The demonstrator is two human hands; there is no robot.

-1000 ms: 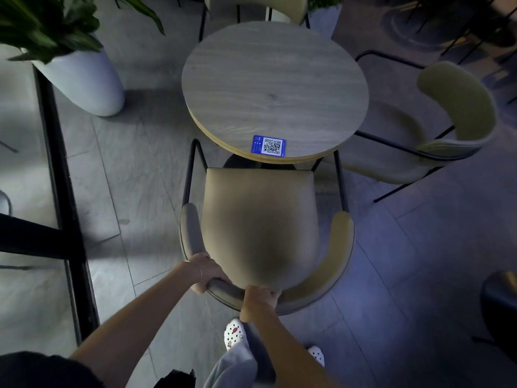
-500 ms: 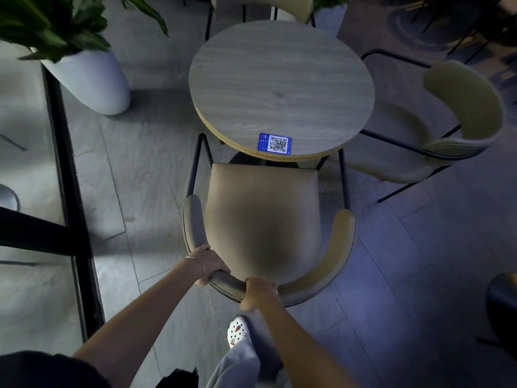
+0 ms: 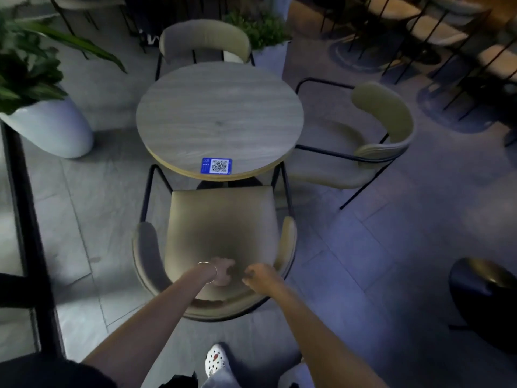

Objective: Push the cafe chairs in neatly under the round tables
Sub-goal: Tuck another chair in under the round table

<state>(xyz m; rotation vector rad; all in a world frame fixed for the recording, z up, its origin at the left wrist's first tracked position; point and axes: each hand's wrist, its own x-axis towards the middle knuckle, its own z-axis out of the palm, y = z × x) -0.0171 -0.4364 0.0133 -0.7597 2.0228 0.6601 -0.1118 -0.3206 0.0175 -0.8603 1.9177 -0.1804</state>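
A round wooden table [image 3: 218, 116] with a blue QR sticker [image 3: 216, 166] stands in the middle. The near beige chair [image 3: 221, 219] faces it, its seat front just at the table's edge. My left hand [image 3: 222, 271] and my right hand [image 3: 260, 275] hover side by side over the rear of that seat, in front of the curved backrest [image 3: 223, 308]. Both hold nothing, with fingers loosely curled. A second beige chair [image 3: 383, 113] sits angled at the table's right, its seat partly out. A third chair [image 3: 205, 37] is tucked in at the far side.
A large white planter [image 3: 53, 130] with a leafy plant stands left of the table. A black metal frame [image 3: 25, 219] runs along the left. A dark stool [image 3: 486, 298] is at the right. Another planter [image 3: 270, 56] and more chairs stand behind.
Both hands have let go of the near chair's backrest and moved forward over the seat. The view has tilted up, so more of the room shows.
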